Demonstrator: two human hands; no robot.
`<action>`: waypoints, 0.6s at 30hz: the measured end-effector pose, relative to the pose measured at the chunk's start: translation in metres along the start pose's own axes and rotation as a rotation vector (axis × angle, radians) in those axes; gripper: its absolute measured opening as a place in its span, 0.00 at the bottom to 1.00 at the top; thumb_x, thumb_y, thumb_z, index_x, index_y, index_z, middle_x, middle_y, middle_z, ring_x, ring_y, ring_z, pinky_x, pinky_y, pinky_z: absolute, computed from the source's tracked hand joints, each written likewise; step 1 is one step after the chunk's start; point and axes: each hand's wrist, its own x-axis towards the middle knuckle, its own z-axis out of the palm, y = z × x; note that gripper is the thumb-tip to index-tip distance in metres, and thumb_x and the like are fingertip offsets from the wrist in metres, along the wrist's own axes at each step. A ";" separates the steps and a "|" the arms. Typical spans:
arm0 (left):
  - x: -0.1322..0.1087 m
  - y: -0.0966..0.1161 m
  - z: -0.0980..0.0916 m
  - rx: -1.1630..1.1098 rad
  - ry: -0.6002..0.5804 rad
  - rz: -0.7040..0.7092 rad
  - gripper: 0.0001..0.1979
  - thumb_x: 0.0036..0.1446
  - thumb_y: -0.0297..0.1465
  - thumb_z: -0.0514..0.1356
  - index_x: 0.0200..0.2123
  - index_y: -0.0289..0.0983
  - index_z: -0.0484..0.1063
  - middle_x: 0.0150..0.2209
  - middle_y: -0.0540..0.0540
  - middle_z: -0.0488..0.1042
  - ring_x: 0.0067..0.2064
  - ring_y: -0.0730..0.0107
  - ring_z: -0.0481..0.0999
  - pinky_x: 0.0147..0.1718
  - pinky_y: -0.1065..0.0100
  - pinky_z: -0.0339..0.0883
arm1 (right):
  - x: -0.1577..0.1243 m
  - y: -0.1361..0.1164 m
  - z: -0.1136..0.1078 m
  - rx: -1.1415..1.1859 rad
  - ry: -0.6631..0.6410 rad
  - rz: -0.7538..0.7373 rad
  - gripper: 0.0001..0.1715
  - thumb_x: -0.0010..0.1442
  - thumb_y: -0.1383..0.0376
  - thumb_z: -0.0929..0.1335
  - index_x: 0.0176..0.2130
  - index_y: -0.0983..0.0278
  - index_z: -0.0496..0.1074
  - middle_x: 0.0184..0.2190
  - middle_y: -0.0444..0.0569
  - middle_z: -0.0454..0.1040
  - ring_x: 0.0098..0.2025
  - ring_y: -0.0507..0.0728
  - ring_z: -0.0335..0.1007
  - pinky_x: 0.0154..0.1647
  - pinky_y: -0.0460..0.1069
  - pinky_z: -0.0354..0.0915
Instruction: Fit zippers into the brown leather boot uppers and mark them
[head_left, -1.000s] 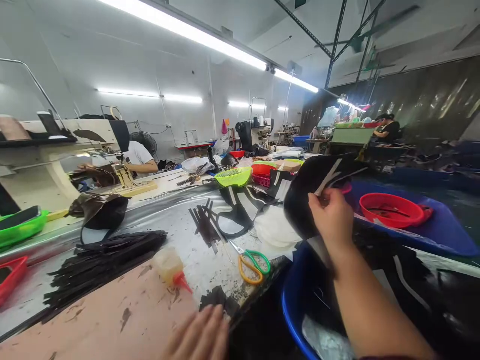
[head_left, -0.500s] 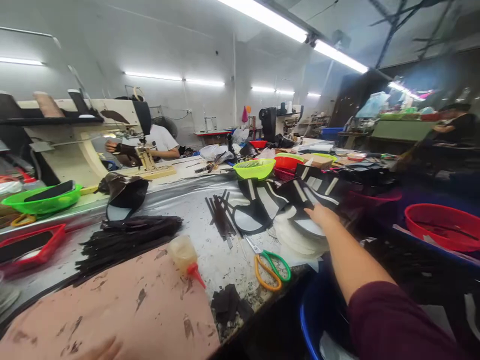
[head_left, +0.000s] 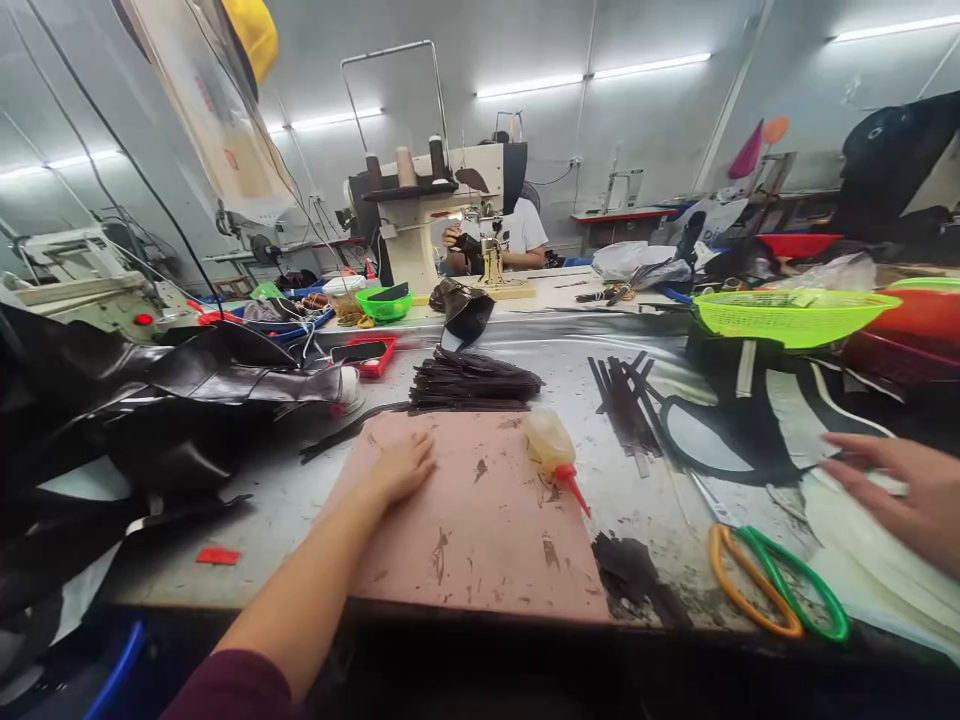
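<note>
My left hand (head_left: 405,465) rests on a pink board (head_left: 480,540), fingers lying flat with nothing in them. At the right edge my right hand (head_left: 896,490) hovers over or touches a stack of white sheet pieces (head_left: 862,560); its fingers are apart. Beside it are black cut pieces with white patches (head_left: 765,440). A squeeze bottle with a red nozzle (head_left: 551,445) lies on the board's right side. Scissors with one orange and one green handle (head_left: 772,580) lie near the table edge. Black strips (head_left: 476,380) are heaped behind the board.
More dark strips (head_left: 626,405) and black scraps (head_left: 637,575) lie right of the board. Glossy black pieces (head_left: 187,400) are piled at left. Farther back stand a yellow-green basket (head_left: 795,315), a green basket (head_left: 386,303), a red tray (head_left: 375,355) and a sewing machine (head_left: 420,240), with a person behind it.
The view has swung left, bringing the pink board to the middle. My left hand and forearm have come into fuller view. My right hand, formerly reaching to a black piece, is now by the white stack.
</note>
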 end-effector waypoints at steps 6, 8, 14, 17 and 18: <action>-0.039 0.017 0.006 -0.079 -0.065 0.181 0.28 0.59 0.40 0.48 0.61 0.36 0.53 0.62 0.41 0.52 0.64 0.58 0.50 0.61 0.53 0.44 | -0.029 -0.173 0.028 0.152 -0.464 -0.300 0.24 0.56 0.53 0.60 0.46 0.61 0.69 0.48 0.55 0.72 0.48 0.64 0.68 0.47 0.57 0.63; -0.064 0.024 0.005 -0.097 -0.084 0.248 0.28 0.57 0.40 0.51 0.60 0.39 0.54 0.62 0.43 0.53 0.63 0.58 0.51 0.60 0.53 0.45 | -0.020 -0.204 0.046 0.208 -0.622 -0.161 0.30 0.57 0.52 0.61 0.54 0.66 0.63 0.50 0.58 0.69 0.49 0.65 0.67 0.48 0.58 0.62; -0.137 0.018 0.025 0.069 0.117 0.568 0.29 0.57 0.45 0.53 0.60 0.42 0.55 0.59 0.49 0.60 0.58 0.60 0.62 0.54 0.59 0.61 | 0.019 -0.246 0.080 0.449 -0.868 0.045 0.30 0.56 0.54 0.64 0.53 0.67 0.62 0.46 0.57 0.72 0.41 0.59 0.72 0.29 0.48 0.69; -0.165 -0.021 0.051 0.269 0.430 0.542 0.25 0.57 0.45 0.53 0.56 0.44 0.61 0.55 0.53 0.66 0.53 0.64 0.69 0.49 0.65 0.66 | 0.028 -0.246 0.077 0.414 -0.870 0.024 0.26 0.56 0.58 0.63 0.51 0.69 0.65 0.42 0.57 0.74 0.39 0.57 0.72 0.27 0.46 0.68; -0.173 -0.039 0.060 0.315 0.514 0.506 0.23 0.57 0.43 0.53 0.55 0.46 0.63 0.54 0.54 0.68 0.51 0.65 0.71 0.46 0.67 0.69 | 0.028 -0.245 0.075 0.387 -0.854 0.012 0.25 0.56 0.59 0.63 0.51 0.69 0.65 0.40 0.56 0.74 0.38 0.56 0.73 0.27 0.46 0.67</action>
